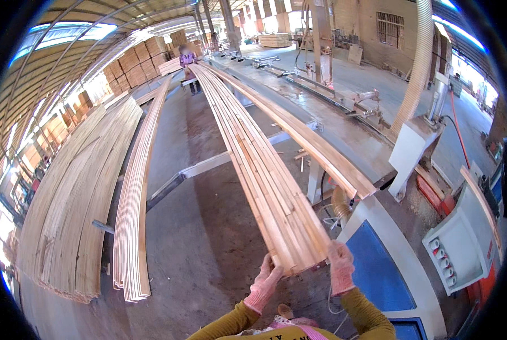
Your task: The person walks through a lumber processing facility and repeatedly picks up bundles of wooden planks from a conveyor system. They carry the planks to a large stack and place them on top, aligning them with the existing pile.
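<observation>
A long bundle of narrow wooden strips (264,187) stretches from my hands to a person (188,59) at its far end. My left hand (265,283), in a pink work glove, grips the near left corner, its thumb up by the top face. On the near right corner my right hand (340,265), gloved the same way, closes round the edge. The strips lie side by side, and their near end sits between my hands. The undersides of both hands' grips are hidden.
Left of the bundle lie a stack of thin strips (133,226) and a wide pile of boards (66,226). To the right, a long board (321,153) rests along the machine table (344,139). A blue-panelled cabinet (375,266) and a control box (460,249) stand close on my right.
</observation>
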`<act>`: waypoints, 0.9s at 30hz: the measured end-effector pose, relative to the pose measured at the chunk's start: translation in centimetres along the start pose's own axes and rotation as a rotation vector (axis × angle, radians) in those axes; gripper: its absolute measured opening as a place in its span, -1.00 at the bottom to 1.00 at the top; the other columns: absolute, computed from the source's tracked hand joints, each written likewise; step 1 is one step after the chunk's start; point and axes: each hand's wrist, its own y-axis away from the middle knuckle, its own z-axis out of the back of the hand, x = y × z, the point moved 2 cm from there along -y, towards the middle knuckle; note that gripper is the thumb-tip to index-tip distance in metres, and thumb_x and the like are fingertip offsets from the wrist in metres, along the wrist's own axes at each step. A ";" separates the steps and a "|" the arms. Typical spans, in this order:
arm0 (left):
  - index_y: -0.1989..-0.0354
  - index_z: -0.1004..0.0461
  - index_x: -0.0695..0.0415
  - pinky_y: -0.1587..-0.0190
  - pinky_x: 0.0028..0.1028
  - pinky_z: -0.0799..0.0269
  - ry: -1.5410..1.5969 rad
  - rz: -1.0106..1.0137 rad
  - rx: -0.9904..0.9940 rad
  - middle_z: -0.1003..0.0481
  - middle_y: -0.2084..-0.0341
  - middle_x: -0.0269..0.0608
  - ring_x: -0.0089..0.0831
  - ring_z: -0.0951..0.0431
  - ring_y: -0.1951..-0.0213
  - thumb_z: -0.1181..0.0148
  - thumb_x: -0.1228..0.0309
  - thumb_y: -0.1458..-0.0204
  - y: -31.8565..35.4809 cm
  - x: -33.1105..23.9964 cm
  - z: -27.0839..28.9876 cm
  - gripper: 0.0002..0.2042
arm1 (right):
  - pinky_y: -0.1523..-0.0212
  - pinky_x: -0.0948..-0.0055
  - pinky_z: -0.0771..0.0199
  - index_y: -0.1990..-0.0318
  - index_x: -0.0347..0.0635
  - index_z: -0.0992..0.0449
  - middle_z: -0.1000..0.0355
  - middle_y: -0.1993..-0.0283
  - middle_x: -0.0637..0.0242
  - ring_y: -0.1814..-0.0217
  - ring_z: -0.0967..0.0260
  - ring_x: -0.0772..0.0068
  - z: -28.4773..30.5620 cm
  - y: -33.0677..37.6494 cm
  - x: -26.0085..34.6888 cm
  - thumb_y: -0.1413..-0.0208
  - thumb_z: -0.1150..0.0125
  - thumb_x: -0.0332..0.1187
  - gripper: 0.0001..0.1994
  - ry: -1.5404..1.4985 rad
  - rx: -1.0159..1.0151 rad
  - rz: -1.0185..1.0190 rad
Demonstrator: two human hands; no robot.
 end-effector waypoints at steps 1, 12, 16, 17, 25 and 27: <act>-0.42 0.12 0.14 -0.23 -0.38 -0.21 0.013 0.008 -0.064 -0.18 -0.26 -0.08 -0.33 -0.22 -0.23 -0.05 0.27 -0.19 0.9 -0.8 0.1 -0.31 | 0.23 0.54 -0.38 0.18 -0.28 -0.56 -0.48 0.30 0.43 0.27 -0.35 0.60 -0.2 0.7 0.0 -0.17 -0.22 -0.31 -0.79 0.033 0.081 0.031; -0.43 0.04 -0.08 0.10 -0.44 -0.44 0.260 0.011 -0.461 -0.35 -0.10 -0.34 -0.49 -0.40 0.02 -0.16 0.29 -0.16 4.1 1.1 3.5 -0.31 | 0.08 0.40 -0.51 -0.06 -0.19 -0.43 -0.47 0.08 0.24 0.07 -0.43 0.45 -4.8 -3.0 -2.2 -0.23 -0.16 -0.20 -0.65 -0.383 0.654 -0.256; -0.42 0.01 -0.09 0.18 -0.50 -0.46 0.237 0.076 -0.606 -0.43 0.04 -0.29 -0.49 -0.44 0.18 -0.15 0.31 -0.17 3.6 1.4 2.4 -0.33 | -0.05 0.23 -0.53 -0.26 -0.24 -0.20 -0.36 -0.15 0.15 -0.10 -0.42 0.23 -8.5 -2.4 -2.8 -0.18 -0.13 0.06 -0.34 -0.610 0.887 -0.603; -0.43 0.02 -0.08 0.20 -0.49 -0.46 0.245 0.084 -0.639 -0.43 0.05 -0.28 -0.48 -0.44 0.18 -0.14 0.31 -0.17 3.6 0.8 2.7 -0.33 | -0.06 0.22 -0.53 -0.26 -0.26 -0.20 -0.36 -0.16 0.15 -0.11 -0.41 0.21 -9.7 -1.5 -2.9 -0.16 -0.14 0.09 -0.30 -0.613 0.882 -0.639; -0.37 -0.15 0.05 -0.18 -0.52 -0.21 0.292 0.086 -0.822 -0.38 -0.13 -0.13 -0.41 -0.38 -0.09 -0.12 0.18 -0.15 6.8 -1.4 9.2 -0.39 | -0.13 0.12 -0.48 -0.37 -0.21 -0.04 -0.23 -0.29 0.08 -0.23 -0.31 0.11 -16.8 5.5 -5.0 -0.06 0.05 0.39 -0.06 -0.774 1.023 -0.727; -0.36 -0.18 0.05 -0.17 -0.52 -0.21 0.220 0.046 -0.865 -0.40 -0.12 -0.13 -0.41 -0.38 -0.09 -0.12 0.17 -0.15 8.5 -2.2 12.4 -0.40 | -0.17 0.11 -0.44 -0.39 -0.17 0.00 -0.18 -0.33 0.08 -0.27 -0.27 0.10 -19.6 8.2 -6.0 -0.05 0.10 0.43 -0.04 -0.840 1.051 -0.752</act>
